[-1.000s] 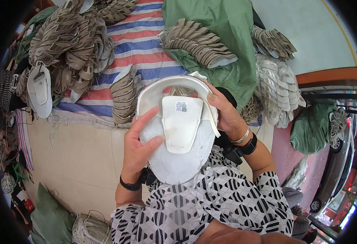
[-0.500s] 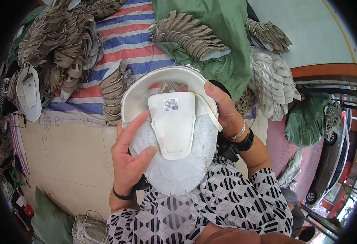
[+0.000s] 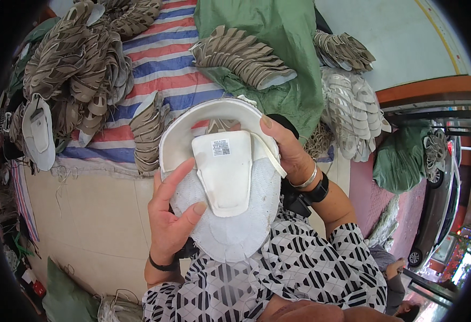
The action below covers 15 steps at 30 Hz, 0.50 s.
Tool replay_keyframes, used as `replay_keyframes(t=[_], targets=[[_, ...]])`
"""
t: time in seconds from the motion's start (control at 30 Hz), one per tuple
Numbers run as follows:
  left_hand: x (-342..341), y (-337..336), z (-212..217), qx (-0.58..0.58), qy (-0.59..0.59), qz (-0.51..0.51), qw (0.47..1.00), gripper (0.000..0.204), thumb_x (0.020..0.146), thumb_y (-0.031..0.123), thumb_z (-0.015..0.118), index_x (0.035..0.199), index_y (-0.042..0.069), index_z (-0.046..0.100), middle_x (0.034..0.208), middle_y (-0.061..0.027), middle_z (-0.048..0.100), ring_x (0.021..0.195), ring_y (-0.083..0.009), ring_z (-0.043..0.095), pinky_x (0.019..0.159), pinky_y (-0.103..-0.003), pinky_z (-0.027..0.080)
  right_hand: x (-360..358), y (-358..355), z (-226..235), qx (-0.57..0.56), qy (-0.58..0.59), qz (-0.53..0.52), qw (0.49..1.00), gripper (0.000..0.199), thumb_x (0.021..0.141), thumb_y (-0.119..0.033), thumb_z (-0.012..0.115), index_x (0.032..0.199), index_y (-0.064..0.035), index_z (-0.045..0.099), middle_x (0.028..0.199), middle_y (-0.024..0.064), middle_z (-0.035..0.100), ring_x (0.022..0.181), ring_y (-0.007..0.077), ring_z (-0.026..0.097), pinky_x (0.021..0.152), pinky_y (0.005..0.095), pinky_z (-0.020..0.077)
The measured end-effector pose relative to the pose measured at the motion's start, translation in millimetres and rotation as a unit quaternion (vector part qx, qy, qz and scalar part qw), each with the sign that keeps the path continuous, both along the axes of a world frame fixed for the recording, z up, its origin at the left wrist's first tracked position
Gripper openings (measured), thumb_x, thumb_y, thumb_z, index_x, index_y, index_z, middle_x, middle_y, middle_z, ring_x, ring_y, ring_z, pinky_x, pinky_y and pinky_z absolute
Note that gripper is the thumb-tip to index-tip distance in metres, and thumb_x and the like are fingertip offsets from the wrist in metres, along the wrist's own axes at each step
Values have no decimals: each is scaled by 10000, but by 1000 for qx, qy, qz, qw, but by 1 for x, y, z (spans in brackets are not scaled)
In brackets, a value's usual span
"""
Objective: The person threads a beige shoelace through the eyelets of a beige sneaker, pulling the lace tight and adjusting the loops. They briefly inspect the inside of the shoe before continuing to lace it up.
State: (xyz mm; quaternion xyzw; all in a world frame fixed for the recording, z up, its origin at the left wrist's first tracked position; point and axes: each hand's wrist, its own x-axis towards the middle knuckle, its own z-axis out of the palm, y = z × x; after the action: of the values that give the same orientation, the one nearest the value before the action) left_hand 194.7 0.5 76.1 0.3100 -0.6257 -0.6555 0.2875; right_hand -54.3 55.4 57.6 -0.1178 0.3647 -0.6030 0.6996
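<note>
"Doing which step at the moment?"

"Holding up a white upper (image 3: 230, 228) in front of the patterned shirt (image 3: 321, 268), lining (image 3: 262, 193) facing the eyes; seemingly checking the inside."

"Gripping how?"

"Clamping the rim (image 3: 173, 139) with the right grip (image 3: 294, 156), thumb on the inner side. Resting the left grip (image 3: 168, 220) on the other side, thumb and forefinger apart over the lining. Not seeing the fingers behind, so not telling how firmly."

"Needing what for a next move?"

"Probably needing a steady rim, plus care around the tongue (image 3: 224, 188) in the middle, its label (image 3: 222, 147) near the top edge, and the thin strip (image 3: 269, 156) beside the right thumb."

"Noticing what else around?"

"Looking past the upper to a striped sheet (image 3: 163, 64) and a green sheet (image 3: 299, 32). Seeing a curved brown stack (image 3: 240, 56) on the green, a bigger brown heap (image 3: 58, 59) at far left, and a white stack (image 3: 350, 112) beside the green sheet. Finding pale tiles (image 3: 96, 214) nearer, and, off to the right, a green sack (image 3: 401, 161) with a car (image 3: 434, 214) beyond."
</note>
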Motion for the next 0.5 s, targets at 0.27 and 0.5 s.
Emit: replay_keyframes(t=[0.27,0.5], targets=[[1,4,-3,-12,-4,-6,1000,591,749,191,721,1276,-13,546,1286,-179,490,1219,-279,445,1047,-364,315,-1,4,-5,-6,27,-1,1000,626,850,-406,641,1281,13,465,1133,155,599,1044,236,605,949,354,476],[2,6,-5,-16,-11,-11,1000,582,754,192,705,1276,-10,546,1284,-175,482,1218,-276,442,1047,-361,313,0,6,-1,-10,12,0,1000,596,866,-343,625,1328,-25,423,1134,110,591,1040,180,593,931,318,476]])
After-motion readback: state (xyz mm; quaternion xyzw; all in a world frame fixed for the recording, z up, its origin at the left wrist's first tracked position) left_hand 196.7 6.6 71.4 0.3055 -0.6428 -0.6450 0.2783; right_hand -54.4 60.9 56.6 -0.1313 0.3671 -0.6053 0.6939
